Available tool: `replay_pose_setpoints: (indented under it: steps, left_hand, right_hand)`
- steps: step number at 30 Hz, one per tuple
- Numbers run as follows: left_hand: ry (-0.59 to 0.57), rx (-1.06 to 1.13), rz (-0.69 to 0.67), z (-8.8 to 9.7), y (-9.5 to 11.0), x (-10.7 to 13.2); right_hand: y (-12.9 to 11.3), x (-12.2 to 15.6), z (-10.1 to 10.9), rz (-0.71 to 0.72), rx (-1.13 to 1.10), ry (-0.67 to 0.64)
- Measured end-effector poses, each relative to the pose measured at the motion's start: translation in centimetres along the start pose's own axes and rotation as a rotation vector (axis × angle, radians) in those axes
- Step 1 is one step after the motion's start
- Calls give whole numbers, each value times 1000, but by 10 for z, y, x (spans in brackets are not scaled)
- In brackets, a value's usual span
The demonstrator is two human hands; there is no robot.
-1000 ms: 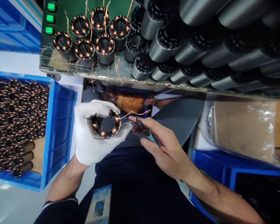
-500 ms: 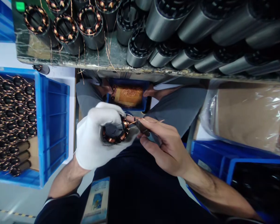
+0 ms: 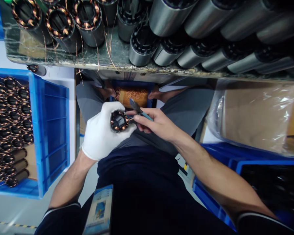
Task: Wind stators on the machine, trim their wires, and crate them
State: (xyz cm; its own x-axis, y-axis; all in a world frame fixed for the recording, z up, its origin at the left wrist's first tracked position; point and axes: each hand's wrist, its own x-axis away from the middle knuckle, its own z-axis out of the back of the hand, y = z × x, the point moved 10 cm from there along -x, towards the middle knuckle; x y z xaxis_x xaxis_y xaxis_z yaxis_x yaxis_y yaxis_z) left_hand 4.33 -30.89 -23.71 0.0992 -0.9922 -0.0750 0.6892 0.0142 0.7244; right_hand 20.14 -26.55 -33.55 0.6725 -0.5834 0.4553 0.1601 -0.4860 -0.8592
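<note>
A white glove covers my left hand, which is wrapped round a motor stator. The stator's open end faces up, with copper windings around its rim. My bare right hand is closed on a pair of cutting pliers with a dark head and a teal handle. The head of the pliers points up and left, away from the stator. Between the right fingertips and the stator's right side a short copper wire end shows; whether the fingers pinch it is hard to tell.
Wound stators and bare steel stator cores crowd the bench ahead. A blue crate of wound stators is at left. Between the feet lies a bin of copper scraps. Plastic-wrapped cardboard and another blue crate are at right.
The pliers have turned in my right hand, their head now up and left, off the wire. Both hands and the stator sit slightly higher in view, and the stator has tilted more upright.
</note>
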Motion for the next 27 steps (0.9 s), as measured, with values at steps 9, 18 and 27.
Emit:
replay_pose_setpoints:
  steps: [9, 18, 27]
  left_hand:
    - [-108, 33, -227, 13, 39, 13]
    - [-630, 1110, 403, -69, 12, 37]
    - [-537, 953, 320, -50, 34, 15]
  right_hand:
    - [-4, 9, -14, -56, -282, -109]
    - [-75, 51, -8, 496, 110, -43]
    - [-112, 96, 4, 469, 836, -54]
